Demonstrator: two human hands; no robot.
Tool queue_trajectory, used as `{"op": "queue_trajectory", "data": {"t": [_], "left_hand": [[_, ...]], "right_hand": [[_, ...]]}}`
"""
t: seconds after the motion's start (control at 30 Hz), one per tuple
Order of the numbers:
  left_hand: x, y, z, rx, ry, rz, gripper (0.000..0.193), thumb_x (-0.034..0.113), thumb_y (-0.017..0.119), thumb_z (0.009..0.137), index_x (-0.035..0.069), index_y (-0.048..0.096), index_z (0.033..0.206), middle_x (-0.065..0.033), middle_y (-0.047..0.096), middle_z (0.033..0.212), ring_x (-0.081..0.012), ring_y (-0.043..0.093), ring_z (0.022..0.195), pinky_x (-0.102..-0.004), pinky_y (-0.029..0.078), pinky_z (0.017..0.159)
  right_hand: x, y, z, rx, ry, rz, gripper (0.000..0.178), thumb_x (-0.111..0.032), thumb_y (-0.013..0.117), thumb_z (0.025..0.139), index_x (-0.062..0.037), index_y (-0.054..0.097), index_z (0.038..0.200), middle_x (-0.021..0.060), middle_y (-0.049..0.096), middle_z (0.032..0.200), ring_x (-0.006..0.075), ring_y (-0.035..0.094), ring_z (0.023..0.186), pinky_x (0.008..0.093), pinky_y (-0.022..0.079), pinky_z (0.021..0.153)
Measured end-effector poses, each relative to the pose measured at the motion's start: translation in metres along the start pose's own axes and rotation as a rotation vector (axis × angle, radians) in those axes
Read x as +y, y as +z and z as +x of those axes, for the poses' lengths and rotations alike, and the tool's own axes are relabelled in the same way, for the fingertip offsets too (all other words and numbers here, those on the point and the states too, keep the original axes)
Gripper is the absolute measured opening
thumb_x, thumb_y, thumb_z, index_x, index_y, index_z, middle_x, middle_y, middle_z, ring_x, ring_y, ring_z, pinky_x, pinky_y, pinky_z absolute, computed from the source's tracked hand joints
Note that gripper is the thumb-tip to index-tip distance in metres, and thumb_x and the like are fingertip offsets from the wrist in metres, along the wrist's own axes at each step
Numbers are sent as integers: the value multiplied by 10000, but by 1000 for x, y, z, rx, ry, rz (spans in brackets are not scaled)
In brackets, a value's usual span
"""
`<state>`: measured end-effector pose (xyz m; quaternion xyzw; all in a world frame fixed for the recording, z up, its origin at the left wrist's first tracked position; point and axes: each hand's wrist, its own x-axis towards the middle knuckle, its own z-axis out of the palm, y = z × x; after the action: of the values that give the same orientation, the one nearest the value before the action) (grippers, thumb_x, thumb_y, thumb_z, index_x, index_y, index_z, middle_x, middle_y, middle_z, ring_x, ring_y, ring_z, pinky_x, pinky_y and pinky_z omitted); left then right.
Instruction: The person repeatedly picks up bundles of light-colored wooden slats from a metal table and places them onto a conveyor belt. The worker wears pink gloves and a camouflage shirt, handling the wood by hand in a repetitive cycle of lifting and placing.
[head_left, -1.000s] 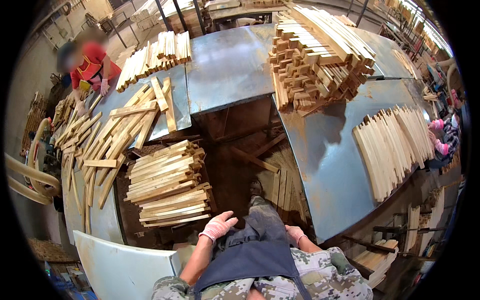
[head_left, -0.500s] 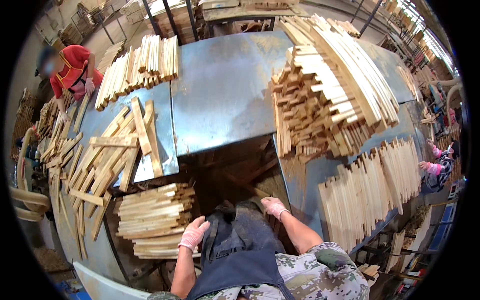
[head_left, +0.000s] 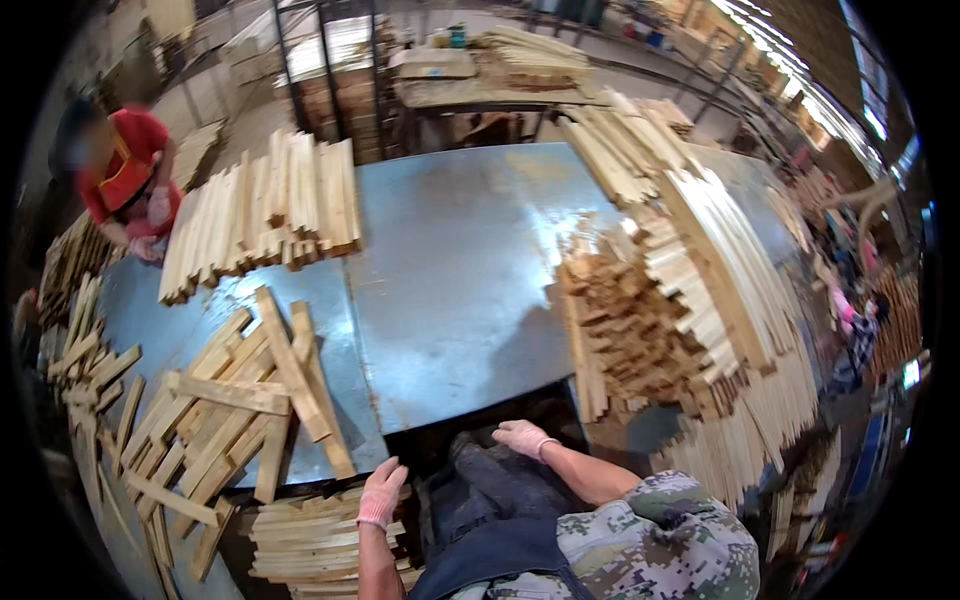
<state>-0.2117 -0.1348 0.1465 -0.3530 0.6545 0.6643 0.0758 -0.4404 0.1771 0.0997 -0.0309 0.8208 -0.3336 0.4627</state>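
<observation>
Both my hands wear light pinkish knit gloves and hold nothing that I can see. My left hand (head_left: 382,493) hovers beside a stack of pale wooden strips (head_left: 310,540) at the lower left, its fingers stretched out. Over my dark apron (head_left: 490,545), my right hand (head_left: 525,438) is held close to the table's near edge, fingers loosely extended. Ahead stretches a metal-topped table (head_left: 450,290). A loose heap of wooden strips (head_left: 215,430) lies crisscrossed to the left.
A neat row of strips (head_left: 265,215) lies at the far left, near a person in red (head_left: 140,180). Large stacked strips (head_left: 640,310) fill the right side, with another row of strips (head_left: 740,430) nearer. Another person (head_left: 860,330) is at the far right.
My view has tilted up, so the table and stacks sit lower in it. My right hand has come inward to the left. The person in red has brought their hands together.
</observation>
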Motion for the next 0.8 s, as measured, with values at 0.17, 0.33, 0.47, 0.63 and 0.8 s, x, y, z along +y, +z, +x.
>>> {"op": "queue_trajectory", "data": {"t": [0.17, 0.33, 0.47, 0.63, 0.8], "left_hand": [[84, -26, 51, -65, 9, -8, 647, 416, 713, 1022, -35, 619, 1476, -180, 661, 1490, -286, 585, 1412, -372, 418, 1205], [131, -56, 129, -99, 6, 6, 658, 432, 691, 1038, -21, 598, 1507, -183, 637, 1519, -287, 562, 1438, -375, 404, 1217], [167, -106, 217, 27, 40, 56, 633, 385, 701, 1038, -21, 591, 1511, -194, 636, 1517, -308, 583, 1420, -375, 430, 1203], [198, -195, 348, 458, 40, 336, 685, 381, 731, 1000, -28, 557, 1521, -249, 643, 1482, -364, 614, 1379, -397, 470, 1165], [254, -262, 459, 676, 82, 545, 638, 307, 736, 980, -29, 563, 1494, -275, 669, 1429, -392, 648, 1324, -425, 494, 1144]], "right_hand": [[-96, -14, 44, -117, 87, 393, 659, -278, 689, 1056, 37, 483, 1598, 35, 684, 1104, 144, 628, 925, 306, 545, 841], [-153, -25, 133, -188, 29, 398, 648, -323, 689, 1057, 6, 517, 1589, 49, 713, 1082, 140, 628, 866, 306, 546, 809], [-224, -49, 199, -185, -31, 390, 655, -267, 709, 1042, 48, 507, 1579, 19, 672, 977, 119, 594, 822, 296, 535, 797], [-301, -70, 277, -196, -82, 480, 626, -249, 700, 1038, 27, 527, 1572, 17, 672, 974, 110, 591, 819, 285, 528, 779], [-340, -89, 354, -149, -162, 406, 613, -251, 692, 1042, 1, 530, 1577, 37, 710, 1034, 128, 641, 909, 306, 550, 858]]}}
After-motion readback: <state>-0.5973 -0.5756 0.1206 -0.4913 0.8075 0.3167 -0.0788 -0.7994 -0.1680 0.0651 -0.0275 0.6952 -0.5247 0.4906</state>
